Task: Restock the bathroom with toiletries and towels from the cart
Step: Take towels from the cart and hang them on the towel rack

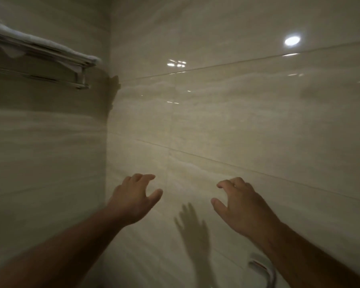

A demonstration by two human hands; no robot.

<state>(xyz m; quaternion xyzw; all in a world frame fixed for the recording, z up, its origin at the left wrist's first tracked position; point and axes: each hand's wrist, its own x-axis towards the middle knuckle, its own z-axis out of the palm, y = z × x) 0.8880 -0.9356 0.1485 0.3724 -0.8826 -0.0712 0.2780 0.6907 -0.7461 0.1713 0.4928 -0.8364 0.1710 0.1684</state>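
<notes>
With the left hand (133,199) and right hand (240,206) empty, fingers loosely spread, a careless reach might knock the towel (40,40) off the rack (56,57)

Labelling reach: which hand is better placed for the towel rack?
Left, probably. The left hand is empty and on the same side as the rack; the right hand, also empty, sits farther over.

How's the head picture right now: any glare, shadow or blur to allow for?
Head view: dim overall; a light reflection glares on the glossy wall tiles; a hand shadow falls between the left hand and right hand; the towel rack, upper left, is blurred.
</notes>
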